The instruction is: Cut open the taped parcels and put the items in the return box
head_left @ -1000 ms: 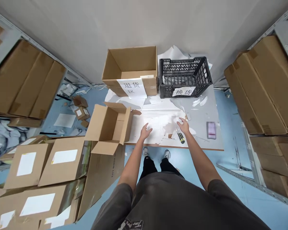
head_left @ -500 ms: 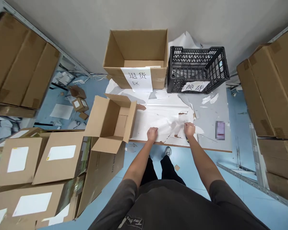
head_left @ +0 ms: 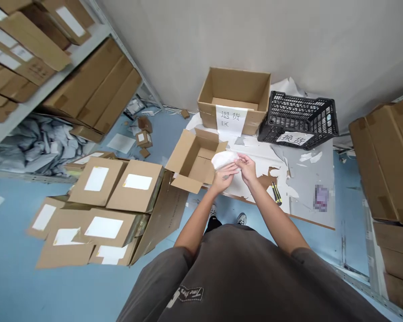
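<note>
Both hands are raised together over the table's front edge with a bunched white sheet (head_left: 222, 158), which looks like thin plastic film. My left hand (head_left: 223, 179) supports it from below, fingers closed against it. On its right end, my right hand (head_left: 247, 168) pinches the sheet. Just left of the hands stands an open cardboard box (head_left: 201, 166), flaps spread. A yellow-and-black utility knife (head_left: 276, 193) lies on the table (head_left: 310, 179) to the right, beside torn brown and white paper (head_left: 265, 180).
Behind the hands stand a large labelled carton (head_left: 206, 114) and a black plastic crate (head_left: 267, 129). A blurred purple item (head_left: 321, 197) lies at the table's right. Stacked cartons (head_left: 129, 197) fill the left floor, with shelves (head_left: 67, 62) beyond and more boxes (head_left: 383, 156) at right.
My hands have come up off the tabletop and together, lifting the film, now bunched. The utility knife is now fully visible. The view has swung left.
</note>
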{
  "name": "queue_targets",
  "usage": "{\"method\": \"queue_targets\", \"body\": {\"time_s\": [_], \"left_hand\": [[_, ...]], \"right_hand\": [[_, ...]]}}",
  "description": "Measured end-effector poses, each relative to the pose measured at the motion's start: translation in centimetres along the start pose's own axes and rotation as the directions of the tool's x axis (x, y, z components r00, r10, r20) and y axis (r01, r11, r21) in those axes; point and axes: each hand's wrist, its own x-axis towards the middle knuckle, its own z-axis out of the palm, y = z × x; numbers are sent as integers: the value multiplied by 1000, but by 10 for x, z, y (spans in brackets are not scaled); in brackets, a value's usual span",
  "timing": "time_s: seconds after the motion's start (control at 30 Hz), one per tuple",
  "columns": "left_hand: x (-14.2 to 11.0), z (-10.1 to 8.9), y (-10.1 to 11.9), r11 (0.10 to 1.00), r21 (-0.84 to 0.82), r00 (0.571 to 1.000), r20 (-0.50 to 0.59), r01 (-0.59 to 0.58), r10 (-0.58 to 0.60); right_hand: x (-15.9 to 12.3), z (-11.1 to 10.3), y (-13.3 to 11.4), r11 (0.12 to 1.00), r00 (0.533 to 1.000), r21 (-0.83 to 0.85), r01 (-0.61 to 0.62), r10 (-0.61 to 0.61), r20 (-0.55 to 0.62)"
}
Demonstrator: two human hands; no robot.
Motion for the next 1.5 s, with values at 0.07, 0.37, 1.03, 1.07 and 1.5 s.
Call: {"method": "queue_targets", "body": {"time_s": [0.07, 0.37, 1.03, 1.07, 1.5], "left_hand": [[-5, -44, 2, 999, 32, 999, -34, -8, 10], [-21, -212, -82, 787, 587, 973, -2, 188, -231], [-76, -217, -135, 613, 778, 909, 147, 138, -391], [-78, -215, -133, 607, 784, 912, 146, 131, -384], [-75, -154, -72, 671, 742, 996, 55, 3, -66]], "right_hand": [[18, 29, -2, 997, 997, -40, 64, -66, -49], [68, 180, 64, 603, 959, -780, 168, 84, 272], [-51, 132, 102, 128, 945, -971, 203, 233, 228], [-55, 130, 104, 123, 947, -972, 199, 230, 223], [-104, 42, 58, 229, 950, -930, 289, -192, 248]]}}
